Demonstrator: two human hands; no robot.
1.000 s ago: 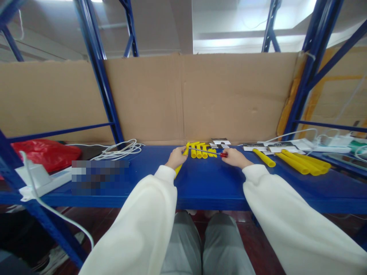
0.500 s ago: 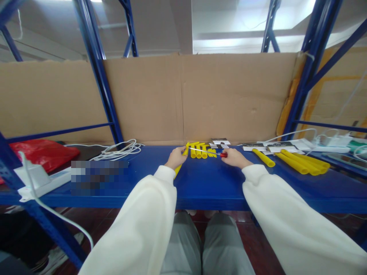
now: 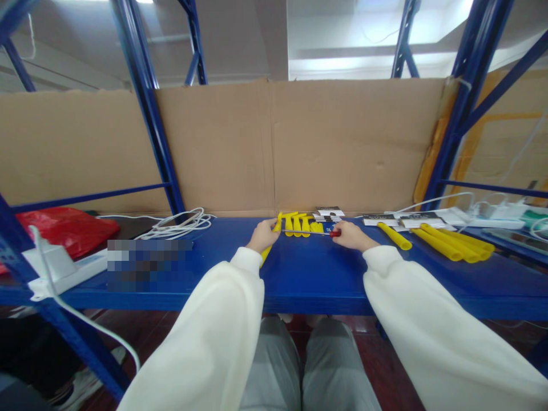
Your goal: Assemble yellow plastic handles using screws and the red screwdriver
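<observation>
My left hand (image 3: 262, 235) is closed around a yellow tube-handled piece (image 3: 266, 254), which slants up past the fingers to a narrower top end. Closed on the red handle of a screwdriver (image 3: 309, 232), my right hand (image 3: 351, 236) keeps the metal shaft nearly level, pointing left. The tip comes up to the yellow piece by my left fingers; whether it touches is too small to tell. Behind the shaft lie several similar yellow pieces with crosswise tops (image 3: 297, 222) and some small yellow parts (image 3: 317, 226).
Loose yellow tubes (image 3: 447, 242) lie at the right of the blue shelf (image 3: 308, 274), one apart (image 3: 394, 236). Black-and-white cards (image 3: 328, 213) sit behind the small parts. Coiled white cable (image 3: 177, 225), a power strip (image 3: 68, 281) and a red bag (image 3: 68, 229) are at left. Cardboard (image 3: 274, 148) closes the back.
The screwdriver has tilted: its tip end dropped slightly, so the shaft is now closer to level. My right hand shifted a touch to the right, and my left hand stayed nearly still.
</observation>
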